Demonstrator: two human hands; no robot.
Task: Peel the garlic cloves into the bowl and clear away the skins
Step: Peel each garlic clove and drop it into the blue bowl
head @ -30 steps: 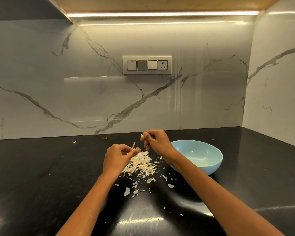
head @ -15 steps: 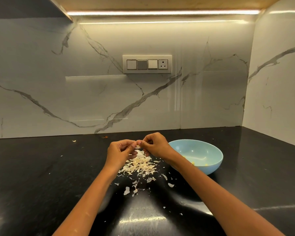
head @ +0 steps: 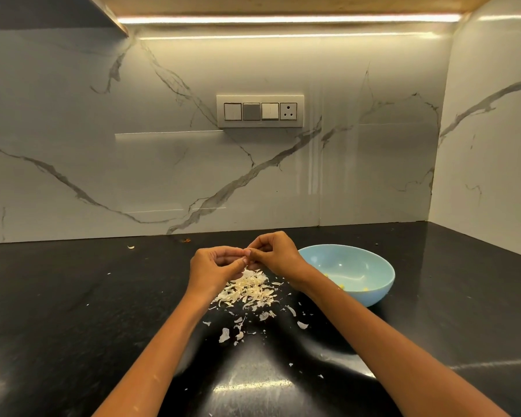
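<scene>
I had the black stone table [head: 73, 311] under me, glossy and faintly speckled, throwing back the strip light in smears. Behind it stood the pale marble wall [head: 133, 176] with grey veins and a switch plate [head: 260, 111].

The bowl [head: 373, 291] sat just right of my right wrist: smooth, pale blue, round and shallow, with a few small yellowish bits low inside that I took for peeled cloves, though they were too small to be sure.

My left hand [head: 212, 267] and right hand [head: 278, 255] met fingertip to fingertip above the far edge of the skin pile [head: 247, 290], fingers curled, both pinching the same small thing between them. I judged it to be the garlic clove being stripped; the fingers hid it almost wholly.

To do this well, I reckoned one hand should hold the clove steady while the other nipped a loose edge of skin and pulled along the length, keeping over the pile so the flakes fell there, and then carry the bare clove to the bowl.

The skins were papery, dry, cream-white curls and slivers, heaped under the hands, with stray flakes [head: 224, 334] scattered nearer me.
</scene>
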